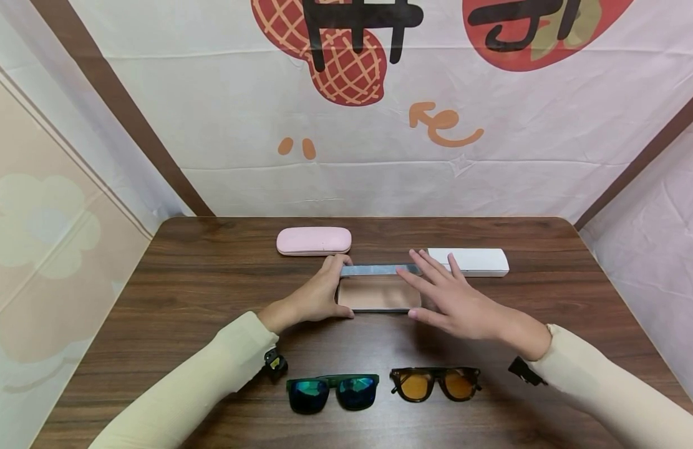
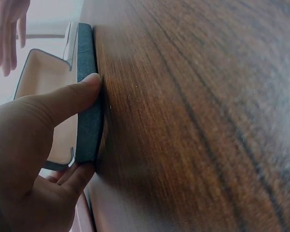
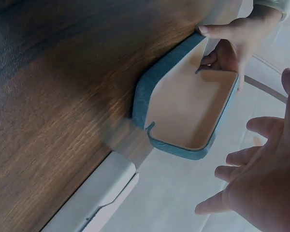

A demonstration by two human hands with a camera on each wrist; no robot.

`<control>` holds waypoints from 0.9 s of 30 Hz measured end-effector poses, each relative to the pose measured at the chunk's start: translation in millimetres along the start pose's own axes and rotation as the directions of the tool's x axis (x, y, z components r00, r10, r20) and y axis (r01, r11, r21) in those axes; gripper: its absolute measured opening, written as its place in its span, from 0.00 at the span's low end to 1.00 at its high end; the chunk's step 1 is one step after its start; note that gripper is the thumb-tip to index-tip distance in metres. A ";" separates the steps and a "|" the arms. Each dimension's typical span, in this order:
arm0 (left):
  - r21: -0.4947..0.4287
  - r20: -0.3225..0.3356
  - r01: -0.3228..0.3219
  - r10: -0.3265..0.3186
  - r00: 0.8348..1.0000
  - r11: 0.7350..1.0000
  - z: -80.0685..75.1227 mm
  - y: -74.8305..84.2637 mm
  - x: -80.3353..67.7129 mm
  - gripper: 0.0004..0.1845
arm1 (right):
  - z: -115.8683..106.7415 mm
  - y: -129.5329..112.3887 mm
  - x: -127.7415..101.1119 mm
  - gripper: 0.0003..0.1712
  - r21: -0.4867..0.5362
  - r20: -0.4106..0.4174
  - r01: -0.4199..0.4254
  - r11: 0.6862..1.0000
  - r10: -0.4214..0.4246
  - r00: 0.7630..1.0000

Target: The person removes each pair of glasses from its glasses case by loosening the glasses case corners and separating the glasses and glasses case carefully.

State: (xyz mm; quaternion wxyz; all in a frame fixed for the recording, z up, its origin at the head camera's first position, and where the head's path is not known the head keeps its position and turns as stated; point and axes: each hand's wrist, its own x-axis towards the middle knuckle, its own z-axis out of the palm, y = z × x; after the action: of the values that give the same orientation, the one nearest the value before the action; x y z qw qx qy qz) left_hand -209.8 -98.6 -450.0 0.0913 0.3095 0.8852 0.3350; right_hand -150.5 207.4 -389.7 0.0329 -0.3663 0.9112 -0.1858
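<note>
- From where I stand, the teal case (image 1: 380,294) sits between the two hands on the tabletop (image 1: 211,274), its lid raised and its beige lining showing.
- The left hand (image 1: 315,294) grips the end beside it, thumb on the near wall and fingers curled round behind; I'd judge that hold is there to steady the case.
- The right hand (image 1: 455,305) has its fingers spread wide and holds nothing; it hangs near the other end, apart from the case, perhaps to leave the lid unhindered.
- A closed pink case (image 1: 314,241) lies just beyond the left fingers, and a closed white case (image 1: 475,260) just past the right ones, probably set back to leave working room.
- Nearer the person than either hand are blue-green sunglasses (image 1: 332,394) and, to their right, amber-lensed glasses (image 1: 436,384), side by side, seemingly within easy reach.
- The tabletop is dark brown wood grain with a slight sheen.
- Beyond the hands, a pale creased cloth (image 1: 380,187) hangs behind the far edge, printed with red and orange shapes and brown bands.
</note>
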 end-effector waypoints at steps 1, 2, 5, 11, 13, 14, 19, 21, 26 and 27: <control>0.001 0.000 0.000 0.000 1.000 1.000 0.0 0.0 -0.1 0.48 | 0.4 1.0 1.2 0.41 -0.002 -0.003 -0.002 1.000 0.002 1.000; 0.000 0.000 -0.001 0.001 1.000 1.000 0.1 0.0 -0.1 0.48 | 0.8 1.9 2.4 0.41 -0.001 -0.005 -0.006 1.000 0.006 1.000; 0.000 0.001 0.000 0.000 1.000 1.000 0.0 -0.2 -0.1 0.48 | 1.5 4.1 6.5 0.41 0.006 -0.005 -0.019 1.000 0.019 1.000; -0.004 0.003 0.001 -0.001 1.000 1.000 -0.3 0.3 -0.2 0.48 | 2.9 8.3 14.2 0.39 0.039 -0.013 -0.040 0.998 0.040 0.999; -0.004 0.003 -0.001 0.001 1.000 1.000 -0.4 0.5 -0.2 0.48 | 2.8 9.4 16.3 0.39 0.048 -0.020 -0.047 0.998 0.048 0.999; -0.002 0.003 -0.001 0.001 1.000 1.000 -0.4 0.4 -0.2 0.48 | 2.6 9.7 17.0 0.39 0.057 -0.022 -0.052 0.997 0.053 0.998; 0.005 0.001 0.000 0.000 1.000 1.000 -0.2 -0.6 0.3 0.49 | 2.3 11.5 19.8 0.36 0.113 -0.021 -0.087 0.990 0.090 0.996; 0.006 0.000 0.000 0.000 1.000 1.000 0.1 -0.8 0.5 0.49 | 2.9 12.4 21.6 0.35 0.134 -0.019 -0.107 0.985 0.111 0.994; 0.007 -0.003 -0.004 0.004 1.000 1.000 0.8 -1.1 0.5 0.49 | 6.2 16.1 27.6 0.31 0.165 -0.031 -0.138 0.977 0.145 0.989; 0.007 -0.003 -0.006 0.006 1.000 1.000 1.0 -1.3 0.5 0.49 | 7.0 17.0 28.5 0.30 0.172 -0.034 -0.141 0.975 0.148 0.988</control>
State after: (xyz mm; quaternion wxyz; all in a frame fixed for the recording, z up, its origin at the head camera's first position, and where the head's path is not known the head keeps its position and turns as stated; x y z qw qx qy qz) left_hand -210.5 -98.6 -451.6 0.0879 0.3117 0.8857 0.3328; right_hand -181.0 197.1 -400.1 0.0562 -0.2905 0.9168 -0.2680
